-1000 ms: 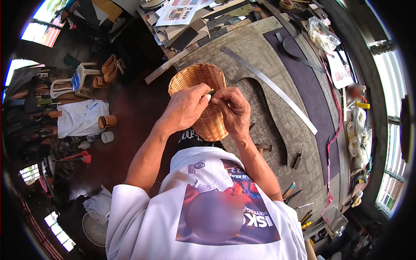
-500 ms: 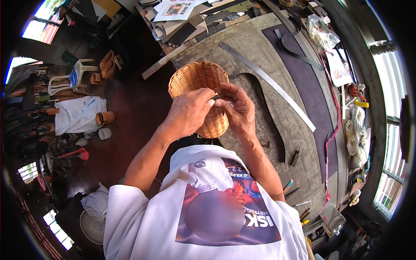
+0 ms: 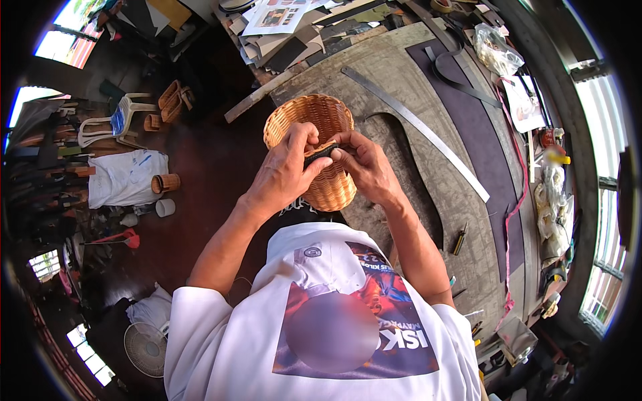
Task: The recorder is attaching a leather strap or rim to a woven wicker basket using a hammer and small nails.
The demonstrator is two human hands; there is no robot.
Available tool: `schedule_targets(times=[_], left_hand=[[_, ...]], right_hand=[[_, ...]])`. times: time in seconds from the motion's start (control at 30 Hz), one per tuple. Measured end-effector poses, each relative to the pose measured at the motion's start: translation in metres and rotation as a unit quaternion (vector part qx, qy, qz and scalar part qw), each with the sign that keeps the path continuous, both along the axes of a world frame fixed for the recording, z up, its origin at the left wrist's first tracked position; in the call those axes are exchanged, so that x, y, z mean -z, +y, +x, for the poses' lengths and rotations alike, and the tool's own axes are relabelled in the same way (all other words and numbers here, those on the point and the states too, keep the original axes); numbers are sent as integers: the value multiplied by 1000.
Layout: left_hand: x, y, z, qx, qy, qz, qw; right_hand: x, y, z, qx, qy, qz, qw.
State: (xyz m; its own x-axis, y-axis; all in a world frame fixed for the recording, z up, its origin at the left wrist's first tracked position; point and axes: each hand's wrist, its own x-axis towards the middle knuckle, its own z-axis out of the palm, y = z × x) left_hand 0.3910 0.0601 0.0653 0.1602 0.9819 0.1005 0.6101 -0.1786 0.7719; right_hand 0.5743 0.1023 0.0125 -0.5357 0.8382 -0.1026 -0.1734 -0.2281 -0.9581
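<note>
A woven wicker basket (image 3: pixel 332 190) is held in front of me, its mouth tilted up and away, at the near-left edge of the worktable. Along its near rim runs a short black strip (image 3: pixel 319 154), perhaps leather. My left hand (image 3: pixel 279 168) is closed on that strip, thumb along its near side and fingers bent over the rim. At the strip's right end my right hand (image 3: pixel 368 166) pinches strip and rim together between thumb and fingers. My fingers cover part of the rim.
On the worktable (image 3: pixel 374 87) lie a metal ruler (image 3: pixel 418 134), a long black strap (image 3: pixel 424 194), a dark sheet (image 3: pixel 468 134) and a screwdriver-like tool (image 3: pixel 460 239). Scraps and papers (image 3: pixel 287 40) pile up at the far end. A plastic chair (image 3: pixel 114 120) stands left.
My left hand has shifted its grip, its fingers now raised over the rim and the thumb lower, so more of the black strip shows. My right hand keeps its pinch.
</note>
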Motion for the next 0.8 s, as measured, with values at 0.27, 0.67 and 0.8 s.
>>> schedule_targets(times=[0.27, 0.67, 0.8], left_hand=[[1, -10, -37, 11, 182, 137, 974], [-11, -12, -132, 42, 148, 81, 985], [34, -31, -187, 18, 64, -58, 996]], right_hand=[[-1, 15, -12, -37, -26, 37, 998], [-6, -5, -105, -4, 33, -137, 990], [46, -18, -169, -3, -47, -153, 987]])
